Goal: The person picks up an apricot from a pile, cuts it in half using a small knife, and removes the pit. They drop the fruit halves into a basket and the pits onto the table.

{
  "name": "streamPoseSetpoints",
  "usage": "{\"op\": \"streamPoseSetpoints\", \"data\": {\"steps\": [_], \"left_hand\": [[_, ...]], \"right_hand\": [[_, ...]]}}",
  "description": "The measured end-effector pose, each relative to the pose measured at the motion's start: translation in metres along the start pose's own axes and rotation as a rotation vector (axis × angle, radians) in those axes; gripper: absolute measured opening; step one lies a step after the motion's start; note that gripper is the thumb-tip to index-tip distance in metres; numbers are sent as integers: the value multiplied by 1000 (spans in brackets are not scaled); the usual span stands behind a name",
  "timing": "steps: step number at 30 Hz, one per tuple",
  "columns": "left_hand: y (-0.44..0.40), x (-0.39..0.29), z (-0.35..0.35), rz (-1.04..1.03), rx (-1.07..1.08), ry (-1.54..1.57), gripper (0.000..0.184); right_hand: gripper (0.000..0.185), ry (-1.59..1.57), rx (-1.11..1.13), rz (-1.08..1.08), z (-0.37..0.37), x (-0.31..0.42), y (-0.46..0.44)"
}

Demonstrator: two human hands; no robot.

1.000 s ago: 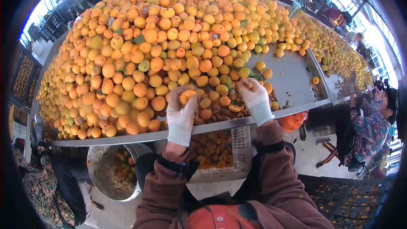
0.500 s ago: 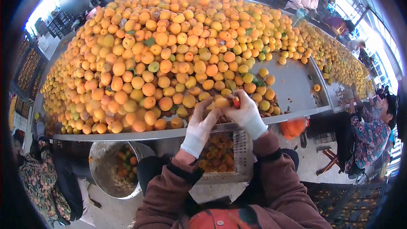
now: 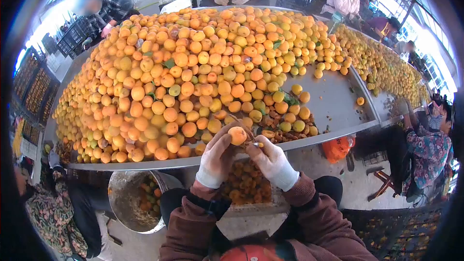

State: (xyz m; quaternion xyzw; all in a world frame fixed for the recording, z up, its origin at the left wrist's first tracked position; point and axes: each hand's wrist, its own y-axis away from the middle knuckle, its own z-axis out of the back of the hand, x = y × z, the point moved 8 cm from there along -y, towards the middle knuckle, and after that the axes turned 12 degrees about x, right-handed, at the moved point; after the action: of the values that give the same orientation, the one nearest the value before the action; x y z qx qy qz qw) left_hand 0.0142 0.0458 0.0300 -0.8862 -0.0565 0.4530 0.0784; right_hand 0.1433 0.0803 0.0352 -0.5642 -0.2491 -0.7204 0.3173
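Note:
My left hand (image 3: 216, 158), in a white glove with darkened fingers, is closed around an orange apricot (image 3: 237, 135). Close beside it, my gloved right hand (image 3: 274, 163) is closed on a small knife (image 3: 258, 144); most of its handle is hidden in the fingers. Both hands are above the near edge of a metal table (image 3: 333, 101) heaped with apricots (image 3: 159, 87). Directly below them stands a crate (image 3: 278, 197) holding apricot pieces (image 3: 246, 183).
A white bucket (image 3: 121, 212) with some fruit stands at left. An orange-red bag (image 3: 337, 149) lies under the table's right side. Co-workers sit around the table, one in florals (image 3: 425, 154) at right. A dark crate (image 3: 406, 227) is at lower right.
Both hands have come down and slightly back toward me, with the apricot now facing up in the left fingers. The knife has tilted lower. The whole view has shifted slightly.

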Motion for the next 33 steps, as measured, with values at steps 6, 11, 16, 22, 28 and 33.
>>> {"op": "streamPoseSetpoints", "data": {"steps": [6,11,16,22,28,33], "left_hand": [[0,3,0,-21,-1,-104,25],[-1,19,14,70,2,37,41],[-1,11,16,126,148,-301,40],[0,5,7,54,157,-412,66],[1,3,5,-56,22,-274,52],[2,30,21,56,-96,-66,58]], "right_hand": [[22,169,-16,107,-3,-3,2],[25,219,-28,124,-4,0,2],[27,276,-7,102,-6,-9,2],[28,215,-2,70,-7,-14,-1],[35,256,-57,154,-15,-5,-3],[27,310,-102,38,-23,-25,-9]]}}
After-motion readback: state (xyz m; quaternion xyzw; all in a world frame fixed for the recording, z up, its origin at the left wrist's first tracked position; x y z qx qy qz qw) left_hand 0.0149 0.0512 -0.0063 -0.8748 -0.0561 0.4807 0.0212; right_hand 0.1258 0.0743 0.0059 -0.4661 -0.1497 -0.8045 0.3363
